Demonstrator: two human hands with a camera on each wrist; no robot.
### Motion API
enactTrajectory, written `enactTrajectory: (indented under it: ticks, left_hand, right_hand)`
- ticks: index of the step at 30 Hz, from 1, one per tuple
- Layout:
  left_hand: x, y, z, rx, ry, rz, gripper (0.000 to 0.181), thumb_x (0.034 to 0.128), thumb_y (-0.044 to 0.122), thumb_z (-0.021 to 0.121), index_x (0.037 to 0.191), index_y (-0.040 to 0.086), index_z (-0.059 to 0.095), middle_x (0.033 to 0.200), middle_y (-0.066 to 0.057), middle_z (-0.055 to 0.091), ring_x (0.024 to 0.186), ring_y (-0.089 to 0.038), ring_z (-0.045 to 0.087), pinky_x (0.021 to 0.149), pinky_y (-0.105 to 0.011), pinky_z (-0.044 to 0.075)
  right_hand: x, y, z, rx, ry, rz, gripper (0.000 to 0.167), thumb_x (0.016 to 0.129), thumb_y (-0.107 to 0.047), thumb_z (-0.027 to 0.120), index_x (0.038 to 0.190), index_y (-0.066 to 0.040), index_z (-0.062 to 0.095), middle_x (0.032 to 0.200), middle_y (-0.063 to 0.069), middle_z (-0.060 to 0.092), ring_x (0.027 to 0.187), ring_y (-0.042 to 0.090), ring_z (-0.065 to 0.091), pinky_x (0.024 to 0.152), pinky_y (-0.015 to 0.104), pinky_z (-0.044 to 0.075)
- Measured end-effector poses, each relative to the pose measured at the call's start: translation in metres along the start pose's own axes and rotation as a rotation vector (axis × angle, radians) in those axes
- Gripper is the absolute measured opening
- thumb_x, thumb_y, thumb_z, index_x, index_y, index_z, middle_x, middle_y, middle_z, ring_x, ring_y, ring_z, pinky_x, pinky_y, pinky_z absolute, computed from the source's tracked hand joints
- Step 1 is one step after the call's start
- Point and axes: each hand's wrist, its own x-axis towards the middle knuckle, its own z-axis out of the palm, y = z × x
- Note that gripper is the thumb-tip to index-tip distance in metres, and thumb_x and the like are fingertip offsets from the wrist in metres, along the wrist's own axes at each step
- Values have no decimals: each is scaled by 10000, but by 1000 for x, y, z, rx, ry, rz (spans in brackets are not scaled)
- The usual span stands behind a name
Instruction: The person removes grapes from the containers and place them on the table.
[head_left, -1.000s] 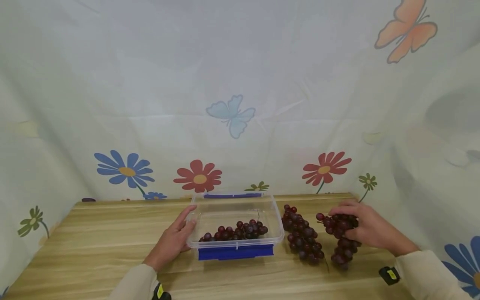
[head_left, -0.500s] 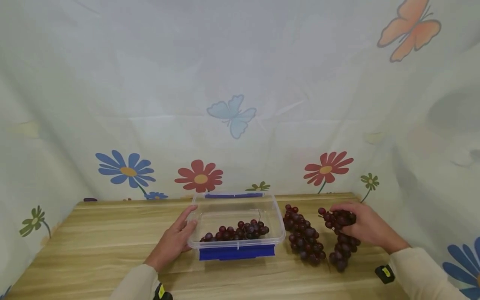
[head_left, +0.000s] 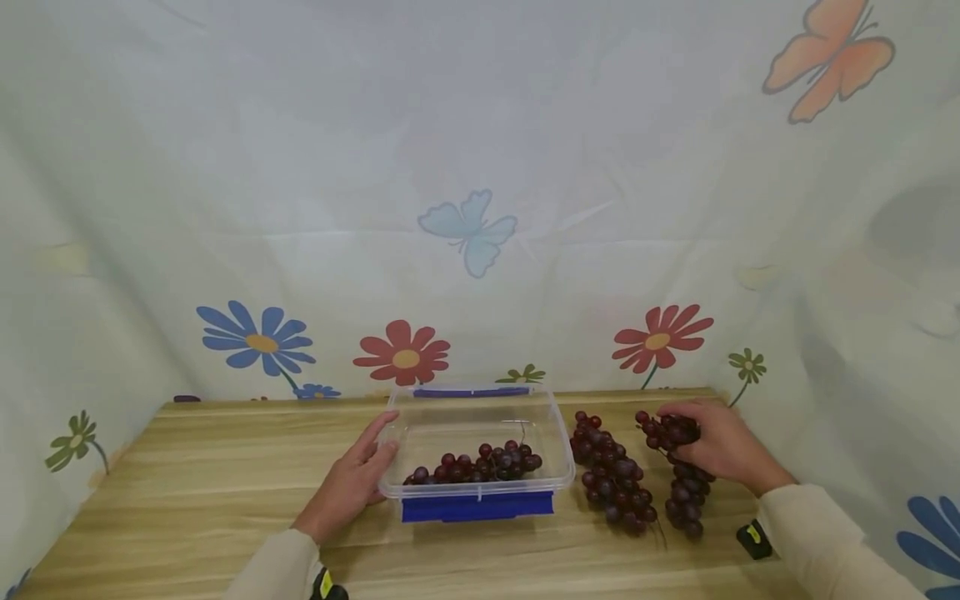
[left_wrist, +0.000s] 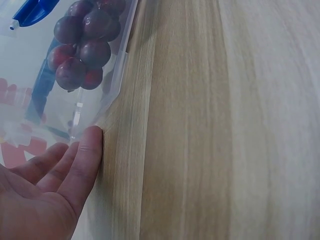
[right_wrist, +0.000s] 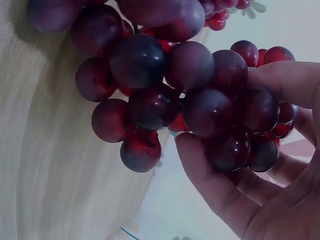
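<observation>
My right hand grips the upper part of a bunch of dark red grapes, thumb on one side and fingers on the other in the right wrist view. The lower grapes hang or lie close to the tabletop; I cannot tell which. My left hand touches the left side of a clear plastic box with blue clips, its fingers fairly straight along the wall. The box has no lid on. Inside it, along the near side, lies one bunch of grapes, seen through the wall in the left wrist view.
Another bunch of grapes lies on the wooden table, between the box and my right hand. Behind and beside the table hangs a pale cloth printed with flowers and butterflies. A black wrist strap shows below the right sleeve.
My right hand has shifted a little to the left with the bunch of grapes. The left hand stays at the box, and the whole view has drifted slightly.
</observation>
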Motion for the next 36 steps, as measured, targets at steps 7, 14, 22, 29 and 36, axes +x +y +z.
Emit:
enactTrajectory:
  ticks: [7,14,22,29,36]
  left_hand:
    - [-1,0,-2,1,7,-3,575,1013,661,509,1549,524,351,1583,-234,469,1130,-281,678,852,-381,629]
    - [-3,0,-2,9,17,-5,573,1000,684,507,1535,537,362,1588,-240,464,1156,-296,684,899,-416,627]
    - [-3,0,-1,-1,8,1,592,1003,679,506,1551,517,354,1612,-257,426,1224,-339,659,904,-438,629]
    - [-1,0,0,-7,1,10,577,1021,645,506,1559,506,349,1586,-232,466,1150,-301,677,882,-417,635]
    - [-1,1,1,4,4,6,564,1024,644,502,1551,519,348,1579,-233,472,1131,-295,682,881,-411,634]
  right_hand:
    - [8,1,7,-64,-9,48,562,783,-145,856,1315,-61,694,1253,227,720,1099,400,684,902,600,572]
    - [16,-1,17,-91,-26,47,575,816,-175,857,1339,-32,667,1222,215,736,1071,372,708,916,588,577]
    - [21,-10,31,-78,-37,75,560,865,-242,849,1339,-16,655,1225,211,733,1090,379,707,940,589,570]
    - [22,-14,40,-125,-19,100,502,871,-277,848,1266,-24,670,1148,183,754,1008,330,719,908,560,584]
    - [22,-18,47,-167,7,127,502,881,-253,842,1293,-20,674,1182,206,750,1055,376,718,941,582,570]
